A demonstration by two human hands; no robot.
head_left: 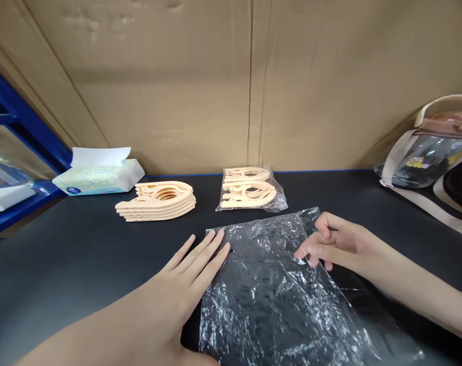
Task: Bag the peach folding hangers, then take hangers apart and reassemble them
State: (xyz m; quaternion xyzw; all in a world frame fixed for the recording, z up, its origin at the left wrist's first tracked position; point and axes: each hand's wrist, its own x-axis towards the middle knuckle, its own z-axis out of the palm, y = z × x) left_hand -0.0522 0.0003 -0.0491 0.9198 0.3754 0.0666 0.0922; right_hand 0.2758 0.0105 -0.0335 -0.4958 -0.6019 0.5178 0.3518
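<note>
A clear plastic bag (269,295), crinkled and shiny, lies flat on the black tabletop in front of me. My left hand (188,279) rests on the bag's left edge, palm down with fingers stretched out. At the upper right edge of the bag, my right hand (330,241) has its fingers curled and pinches the film. Beyond my left hand sits a stack of cream folding hangers (158,202). More cream hangers (248,188), wrapped in clear film, lie behind the bag.
A tissue pack (97,173) stands at the back left, beside a blue metal frame (28,119). On the right is a clear water bottle (429,152) with a brown lid and a pale strap (425,195). Cardboard (177,86) walls off the back of the black table (55,264).
</note>
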